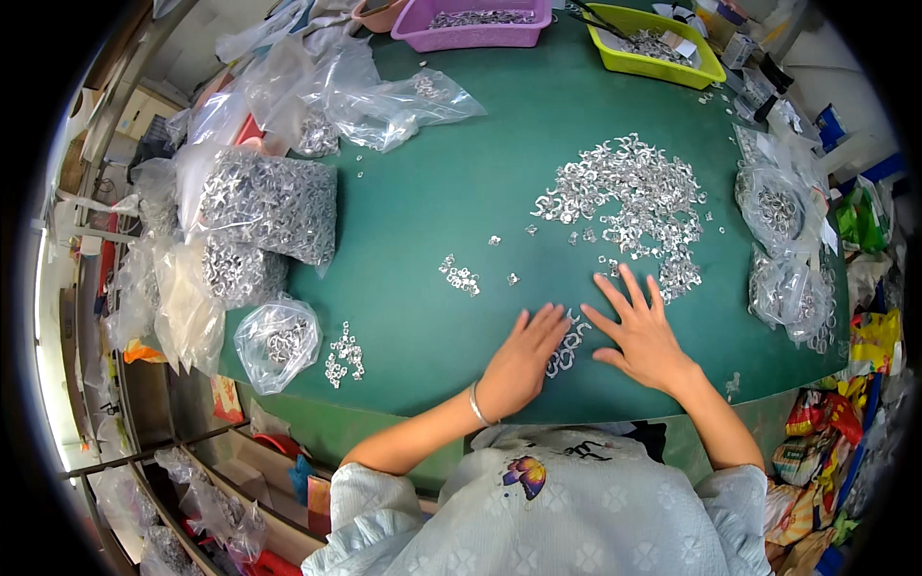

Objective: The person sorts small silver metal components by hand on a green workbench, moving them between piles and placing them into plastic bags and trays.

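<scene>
My left hand [526, 360] lies low over the green table [423, 221], fingers stretched and close together. A silver bangle circles that wrist. Between my hands sits a small cluster of crescent-shaped silver metal pieces [567, 353], partly covered by the left fingers. Close to its right side, my right hand [642, 336] has its fingers spread wide, with nothing visible held. Its fingertips reach toward the lower edge of a large heap of similar silver pieces [629, 192]. Left of the heap lies a smaller group of metal pieces [461, 276], with a few singles around it.
Bulky clear bags of silver parts [269, 206] crowd the left side, above an open plastic bag [279, 346] and loose pieces [346, 355]. A purple tray [471, 36] and a yellow-green tray [663, 67] stand at the back. More bags [783, 226] line the right edge.
</scene>
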A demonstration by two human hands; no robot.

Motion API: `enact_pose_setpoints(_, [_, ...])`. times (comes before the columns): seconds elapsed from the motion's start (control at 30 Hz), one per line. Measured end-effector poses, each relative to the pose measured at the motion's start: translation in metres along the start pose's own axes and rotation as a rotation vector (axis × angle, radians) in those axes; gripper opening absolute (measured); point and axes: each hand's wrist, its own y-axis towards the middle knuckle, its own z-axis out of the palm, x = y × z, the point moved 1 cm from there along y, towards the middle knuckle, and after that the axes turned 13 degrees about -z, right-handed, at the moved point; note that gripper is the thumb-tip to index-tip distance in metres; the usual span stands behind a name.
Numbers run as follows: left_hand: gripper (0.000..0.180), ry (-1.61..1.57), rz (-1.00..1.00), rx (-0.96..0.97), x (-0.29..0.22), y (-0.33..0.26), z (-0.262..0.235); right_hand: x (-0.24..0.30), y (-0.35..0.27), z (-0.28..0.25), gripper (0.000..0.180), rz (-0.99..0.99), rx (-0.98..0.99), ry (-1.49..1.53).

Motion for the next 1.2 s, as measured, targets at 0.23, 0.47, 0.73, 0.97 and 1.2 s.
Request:
enact_pose_setpoints(0.23, [0.058, 0.102, 0.05, -0.042, -0.019, 0.019, 0.007, -0.022, 0.023, 0.0, 0.057, 0.044, -0.211, -0.097])
enact_pose_setpoints(0.47, [0.05, -0.026, 0.151, 0.093, -0.013, 0.004, 0.012, -0.053, -0.024, 0.002, 0.054, 0.264, -0.149, -0.22])
enact_pose_setpoints(0.73, [0.044, 0.3, 0.154, -0.256, -0.006, 0.125, 0.002, -0.051, 0.015, 0.0, 0.046, 0.209, -0.336, -0.217])
enact_pose_setpoints(0.97, [0.048, 0.15, 0.123, -0.102, -0.014, 0.075, -0.003, -0.033, -0.016, -0.002, 0.046, 0.171, -0.244, 0.004])
enact_pose_setpoints(1.2, [0.06, 0.021, 0.122, 0.012, -0.012, 0.039, 0.003, -0.02, -0.022, -0.001, 0.045, 0.183, -0.174, 0.012])
